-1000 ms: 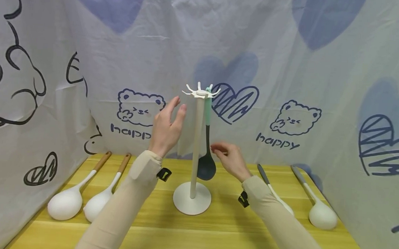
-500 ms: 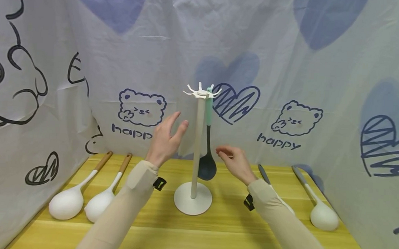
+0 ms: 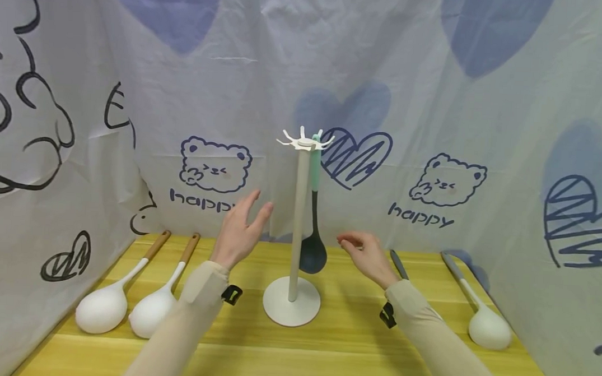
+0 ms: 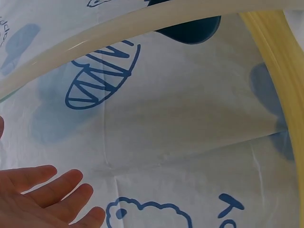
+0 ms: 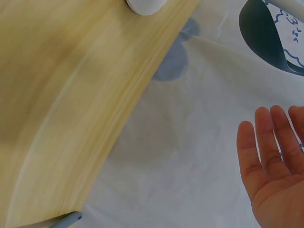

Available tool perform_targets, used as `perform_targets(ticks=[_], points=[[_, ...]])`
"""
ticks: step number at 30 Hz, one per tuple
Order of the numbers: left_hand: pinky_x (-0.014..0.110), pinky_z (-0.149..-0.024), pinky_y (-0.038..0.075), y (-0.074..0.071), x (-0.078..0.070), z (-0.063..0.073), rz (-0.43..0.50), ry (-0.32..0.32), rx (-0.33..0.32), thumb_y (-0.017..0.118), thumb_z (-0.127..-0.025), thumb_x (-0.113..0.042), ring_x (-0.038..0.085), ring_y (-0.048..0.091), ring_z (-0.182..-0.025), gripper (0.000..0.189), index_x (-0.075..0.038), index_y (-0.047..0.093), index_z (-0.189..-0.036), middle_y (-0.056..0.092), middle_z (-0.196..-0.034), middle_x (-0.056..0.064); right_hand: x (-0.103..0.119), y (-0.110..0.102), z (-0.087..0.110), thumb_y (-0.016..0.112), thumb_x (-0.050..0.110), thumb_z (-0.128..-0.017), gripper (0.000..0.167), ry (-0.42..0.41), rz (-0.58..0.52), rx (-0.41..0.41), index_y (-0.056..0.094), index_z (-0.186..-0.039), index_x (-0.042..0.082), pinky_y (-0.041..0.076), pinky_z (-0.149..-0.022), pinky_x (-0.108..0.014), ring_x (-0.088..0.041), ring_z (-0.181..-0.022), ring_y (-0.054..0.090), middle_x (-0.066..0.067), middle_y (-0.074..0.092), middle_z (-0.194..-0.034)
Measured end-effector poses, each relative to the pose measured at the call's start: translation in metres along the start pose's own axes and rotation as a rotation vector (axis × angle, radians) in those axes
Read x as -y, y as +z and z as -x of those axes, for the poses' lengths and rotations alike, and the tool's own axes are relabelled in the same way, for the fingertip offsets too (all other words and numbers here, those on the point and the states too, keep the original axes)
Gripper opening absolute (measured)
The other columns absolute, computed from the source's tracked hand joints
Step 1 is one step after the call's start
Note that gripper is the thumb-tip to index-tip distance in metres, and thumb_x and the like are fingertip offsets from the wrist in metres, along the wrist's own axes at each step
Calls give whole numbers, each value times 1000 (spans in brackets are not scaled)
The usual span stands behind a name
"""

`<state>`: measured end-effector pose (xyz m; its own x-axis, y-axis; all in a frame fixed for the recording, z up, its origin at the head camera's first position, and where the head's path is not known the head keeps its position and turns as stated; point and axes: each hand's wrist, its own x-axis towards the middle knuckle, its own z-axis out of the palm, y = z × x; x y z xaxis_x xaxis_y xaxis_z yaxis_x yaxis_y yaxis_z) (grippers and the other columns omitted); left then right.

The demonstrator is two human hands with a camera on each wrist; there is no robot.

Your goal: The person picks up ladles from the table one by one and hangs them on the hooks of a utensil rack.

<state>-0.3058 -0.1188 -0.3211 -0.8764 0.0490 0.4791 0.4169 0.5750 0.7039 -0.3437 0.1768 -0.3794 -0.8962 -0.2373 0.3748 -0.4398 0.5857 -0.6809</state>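
Note:
A dark ladle with a mint-green handle hangs by its top from a hook of the white utensil stand. Its bowl is beside the pole, partly behind it. My left hand is left of the pole, fingers spread and relaxed, touching nothing. To the right of the ladle, my right hand is apart from it, fingers loosely bent and holding nothing. The right wrist view shows that palm with the fingers extended, below the dark ladle bowl.
Two white ladles with wooden handles lie at the left of the wooden table. At the right lies a white ladle with a grey handle. Another grey handle runs under my right forearm. A printed cloth surrounds the table.
Both hands have moved down and outward, away from the stand, the left going left and the right going right. The ladle stays hanging on its hook.

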Motion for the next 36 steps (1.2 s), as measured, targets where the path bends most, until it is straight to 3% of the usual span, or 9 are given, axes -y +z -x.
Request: perform_targets(ticks=[6,12,18,23,28,36], points=[[54,-119,27,8,13,8,12,-11,-2,39,-101,-56,33,35,-144,68,-13,34,-153,39,-155,13,-5,-2,5,57,15,-99,21,29,14,20,70,-115,10,57,-90,-44,-25,-103,67,-8,72,-114],[53,-119,27,12,23,15,-1,-45,28,39,-101,-57,33,33,-145,68,-12,34,-152,36,-157,12,-16,-6,12,59,12,-98,22,-1,66,36,69,-117,5,54,-94,-47,-29,-105,66,-13,71,-115],[53,-119,26,12,33,20,8,-70,42,39,-100,-58,32,31,-146,68,-14,34,-153,35,-158,10,-27,-15,20,58,17,-99,27,80,116,80,66,-122,6,54,-93,-46,-30,-108,65,-12,69,-120],[55,-119,25,12,41,26,0,-104,51,39,-100,-59,33,30,-146,68,-16,34,-153,34,-158,11,-35,-23,20,57,17,-99,28,139,166,71,66,-122,4,54,-93,-47,-32,-108,65,-14,69,-119],[55,-119,26,14,49,32,-21,-96,51,40,-101,-55,35,32,-145,66,-13,36,-151,35,-157,13,-44,-31,18,56,16,-99,28,205,217,49,66,-121,1,53,-94,-49,-34,-108,64,-17,69,-118],[56,-118,26,17,49,37,-41,-79,57,41,-101,-55,37,33,-144,68,-10,37,-150,37,-156,15,-55,-41,21,58,18,-97,29,270,336,102,68,-117,0,51,-94,-52,-36,-109,63,-18,69,-117]])
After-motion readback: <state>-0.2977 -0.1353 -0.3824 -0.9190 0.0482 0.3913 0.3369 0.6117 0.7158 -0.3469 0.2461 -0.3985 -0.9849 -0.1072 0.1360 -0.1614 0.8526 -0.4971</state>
